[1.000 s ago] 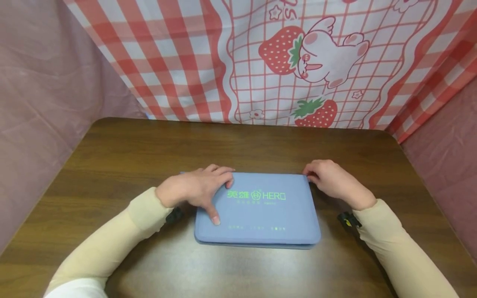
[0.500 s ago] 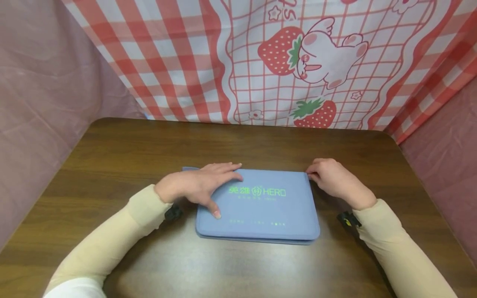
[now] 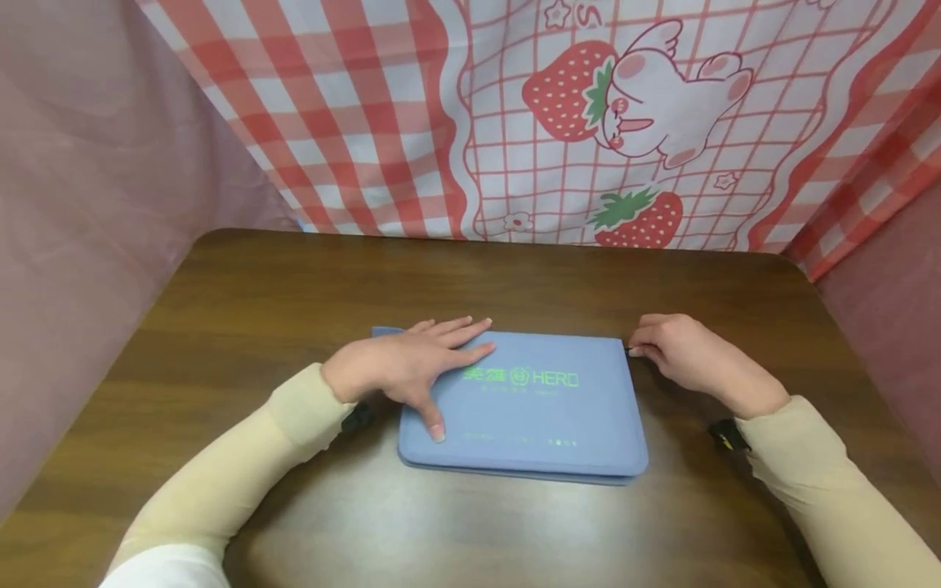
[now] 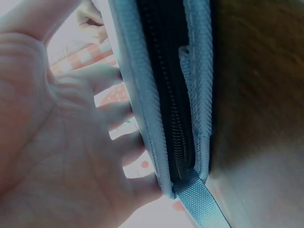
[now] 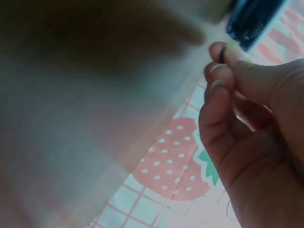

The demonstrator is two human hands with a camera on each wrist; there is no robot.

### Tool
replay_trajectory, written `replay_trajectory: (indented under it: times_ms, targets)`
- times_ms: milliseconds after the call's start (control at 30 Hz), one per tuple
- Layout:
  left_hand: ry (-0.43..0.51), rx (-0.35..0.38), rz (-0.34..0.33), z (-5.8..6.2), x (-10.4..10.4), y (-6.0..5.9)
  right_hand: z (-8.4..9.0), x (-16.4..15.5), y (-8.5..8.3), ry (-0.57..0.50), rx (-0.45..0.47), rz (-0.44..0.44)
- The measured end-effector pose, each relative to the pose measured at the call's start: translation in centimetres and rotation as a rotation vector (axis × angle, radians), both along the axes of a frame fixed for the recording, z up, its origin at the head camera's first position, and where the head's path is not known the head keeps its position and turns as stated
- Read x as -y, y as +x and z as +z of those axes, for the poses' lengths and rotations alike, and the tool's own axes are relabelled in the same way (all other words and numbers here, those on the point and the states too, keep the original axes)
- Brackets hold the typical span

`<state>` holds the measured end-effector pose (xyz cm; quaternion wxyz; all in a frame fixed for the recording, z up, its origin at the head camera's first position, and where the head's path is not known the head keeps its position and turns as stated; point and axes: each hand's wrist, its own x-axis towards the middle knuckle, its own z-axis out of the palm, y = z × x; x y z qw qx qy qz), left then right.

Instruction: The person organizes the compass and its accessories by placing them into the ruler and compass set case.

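A flat blue zip case [image 3: 537, 420] with green "HERO" lettering lies on the table. My left hand [image 3: 412, 367] rests on its left part, fingers spread and straight. In the left wrist view, the case's edge gapes, showing dark zipper teeth [image 4: 176, 128] and a blue fabric tab [image 4: 202, 199] at the end. At the far right corner, my right hand [image 3: 680, 355] pinches a small dark zipper pull [image 5: 222, 54] between thumb and curled fingers, just off the corner. The case's inside is mostly hidden under its cover.
The brown wooden table [image 3: 309, 286] extends around the case on every side. A red-and-white checked cloth [image 3: 353, 122] with strawberries hangs behind its far edge. Pinkish curtains [image 3: 95, 163] hang at both sides.
My left hand's fingers have spread flatter over the cover. My right hand has drawn slightly away from the corner, with the dark pull showing between. The head view has shifted a little.
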<state>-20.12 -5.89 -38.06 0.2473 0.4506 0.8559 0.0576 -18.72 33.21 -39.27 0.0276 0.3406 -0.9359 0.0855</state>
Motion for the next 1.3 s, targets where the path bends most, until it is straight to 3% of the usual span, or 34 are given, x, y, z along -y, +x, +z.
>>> replay_trajectory:
  times_ms: [233,433,633,833,1067,1300]
  targets:
    - [-0.03,0.008,0.048,0.1,0.0,0.1,0.0,0.0,1.0,0.026,-0.01,0.046]
    - [-0.011,-0.022,0.029,-0.1,-0.1,0.0,-0.1,0.3,2.3,0.033,0.011,0.033]
    - [-0.023,-0.01,0.064,-0.3,-0.1,0.2,-0.3,0.5,3.3,0.012,0.019,0.055]
    - [0.005,-0.012,0.04,-0.5,0.0,0.2,-0.3,0.4,4.3,0.04,0.037,0.045]
    - [0.004,-0.013,0.031,-0.4,-0.1,0.1,-0.7,0.4,5.6,-0.03,-0.033,0.125]
    - [-0.006,-0.015,0.04,-0.3,-0.1,0.1,-0.9,0.4,7.0,-0.056,-0.055,0.147]
